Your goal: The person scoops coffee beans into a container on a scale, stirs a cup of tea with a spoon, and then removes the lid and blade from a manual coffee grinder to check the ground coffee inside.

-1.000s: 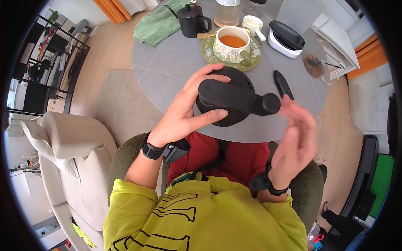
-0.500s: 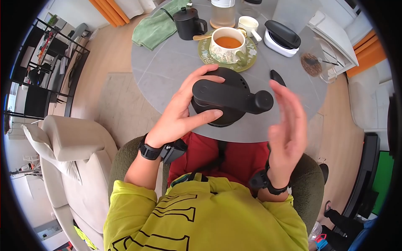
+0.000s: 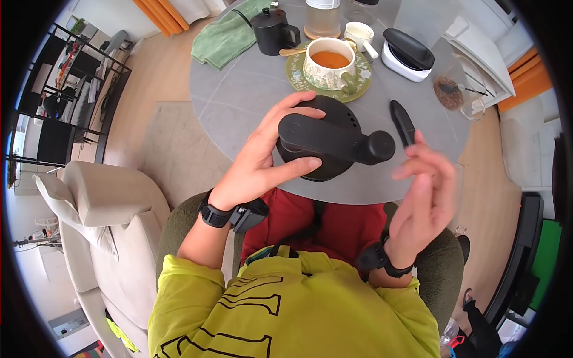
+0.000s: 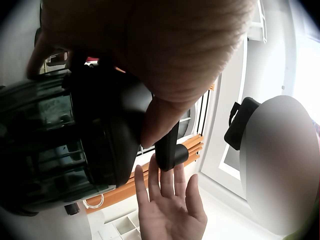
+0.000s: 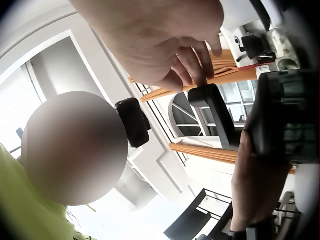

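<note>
My left hand (image 3: 258, 143) grips the black lid of a hand-crank grinder (image 3: 334, 113) at the table's near edge, thumb on one side and fingers on the other. The grinder's dark see-through body (image 4: 55, 145) shows in the left wrist view. Its crank arm (image 3: 319, 134) points right and ends in a round knob (image 3: 380, 147). Just right of the knob, my right hand (image 3: 425, 200) is raised with loosely bent fingers and holds nothing. A black folding knife-like object (image 3: 402, 121) lies on the table beyond that hand.
Behind the grinder, a cup of tea (image 3: 330, 65) stands on a green saucer (image 3: 362, 83). A black kettle (image 3: 271, 33) and green cloth (image 3: 224, 39) are at the back left. A white container with black lid (image 3: 407, 56) and a glass vessel with brown bits (image 3: 447, 92) stand right.
My right hand's fingers straightened upward beside the knob, then bent, and the hand shifted slightly right. The left hand keeps its grip, and the crank points the same way.
</note>
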{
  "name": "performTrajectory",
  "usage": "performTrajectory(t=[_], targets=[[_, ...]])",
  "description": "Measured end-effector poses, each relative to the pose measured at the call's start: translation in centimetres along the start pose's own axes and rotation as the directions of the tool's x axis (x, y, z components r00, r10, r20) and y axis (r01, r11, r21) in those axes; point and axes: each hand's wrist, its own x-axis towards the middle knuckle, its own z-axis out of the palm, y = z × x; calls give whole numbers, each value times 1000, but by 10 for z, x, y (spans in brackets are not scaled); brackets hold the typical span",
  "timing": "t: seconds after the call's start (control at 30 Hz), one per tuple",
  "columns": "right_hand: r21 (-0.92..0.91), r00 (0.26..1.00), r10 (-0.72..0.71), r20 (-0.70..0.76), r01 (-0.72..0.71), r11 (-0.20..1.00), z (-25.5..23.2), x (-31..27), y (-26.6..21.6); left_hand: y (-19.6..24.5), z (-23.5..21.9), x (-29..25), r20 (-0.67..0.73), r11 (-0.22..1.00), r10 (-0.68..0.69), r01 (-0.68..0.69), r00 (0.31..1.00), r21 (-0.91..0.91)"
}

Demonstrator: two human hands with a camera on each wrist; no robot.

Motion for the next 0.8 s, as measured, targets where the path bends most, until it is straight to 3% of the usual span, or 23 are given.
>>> performTrajectory(t=[0.03,0.1,0.13,0.17,0.23,0.33,0.57,0.67,0.8], targets=[[2,1000,-1,1,1,1000,0,-4,3,0,0,0,-2,1000,-1,1,1000,2],[93,969,208,-134,-196,976,14,2,-5,2,1,1,-5,1000,-1,1,1000,-9],[84,982,187,-31,-184,979,16,2,1,3,0,1,-2,1000,-2,1,1000,-9],[84,981,189,-34,-186,979,18,0,4,3,0,1,-4,1000,-2,2,1000,2],[-59,961,210,181,-203,977,26,-4,11,4,0,1,-4,1000,-3,3,1000,11],[-120,932,269,242,-246,962,35,-11,22,7,0,0,-12,1000,-21,21,1000,-8],[-160,922,317,224,-286,945,52,-14,40,11,-6,-2,-5,1000,-4,4,1000,14],[3,901,369,229,-380,925,57,-14,44,13,-10,-1,-9,999,3,-3,1000,40],[-56,885,388,256,-388,920,52,-12,47,19,-12,1,-20,997,-10,11,1000,70]])
